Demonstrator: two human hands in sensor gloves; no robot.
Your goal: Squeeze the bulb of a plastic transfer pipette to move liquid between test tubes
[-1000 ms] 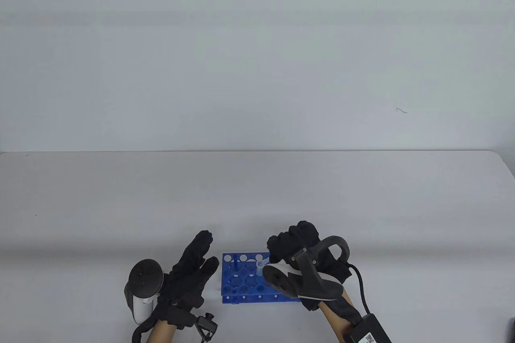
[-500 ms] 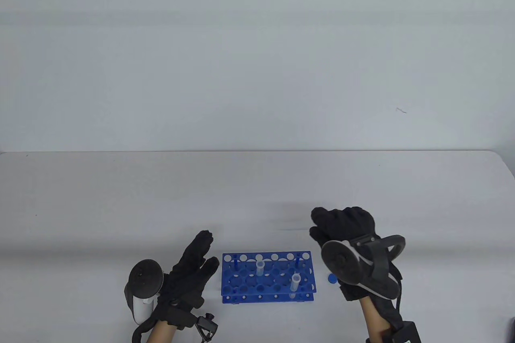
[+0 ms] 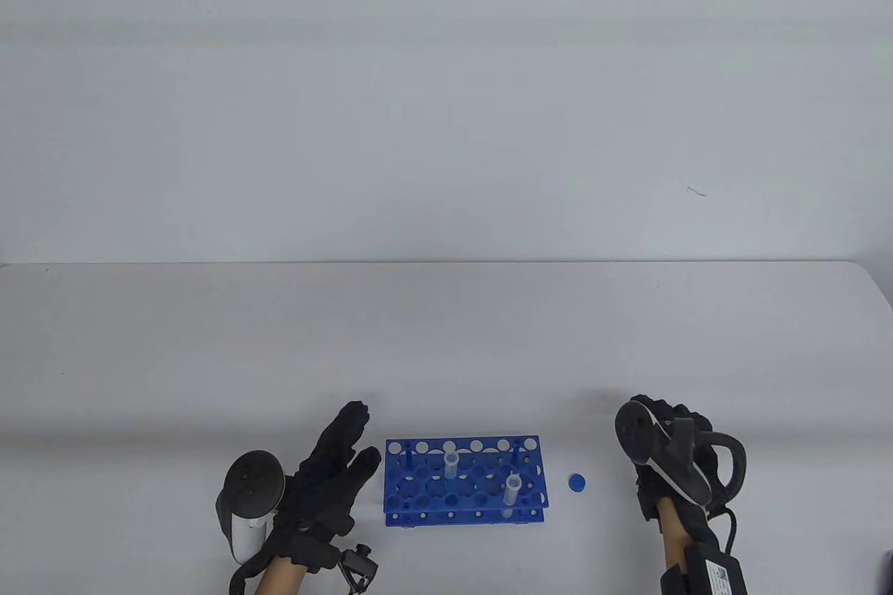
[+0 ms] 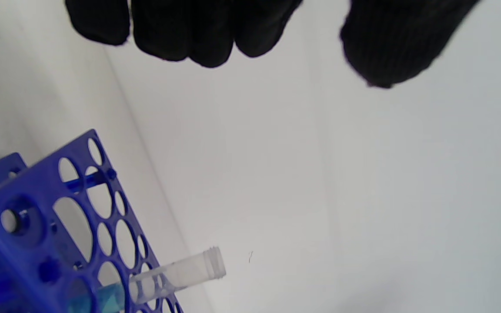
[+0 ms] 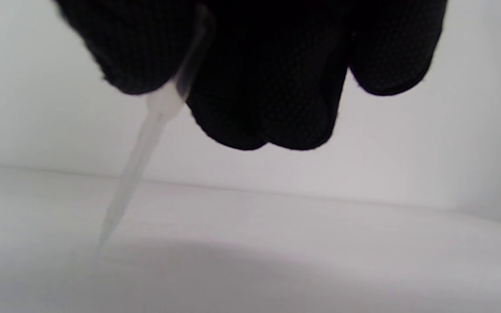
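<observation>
My right hand [image 3: 673, 459] has swung away from the rack [image 3: 464, 480] over the last second: it was over the rack's right half, and now it sits well apart from it, near the bench's [image 3: 446, 330] front edge on the right side. It has carried the pipette [image 5: 146, 143] along; in the right wrist view my curled fingers [image 5: 268, 87] hold its upper part and the thin stem points down toward the bench. I judge this to mean the transfer stroke is over, or that I am regrouping for another draw.

My left hand [image 3: 328, 476] has not moved. It rests just beside the rack's left end, fingers spread loosely, holding nothing.

The blue rack stands near the front edge, about mid-bench. Two clear tubes stand in it, uncapped. The left tube [image 3: 451, 464] is near the rack's middle, and the left wrist view shows bluish liquid low in it [image 4: 102, 295]. The right tube [image 3: 513, 489] is toward the front right corner; I cannot tell its fill level. A small blue cap [image 3: 576, 483] lies on the bench between the rack and my right hand.
</observation>
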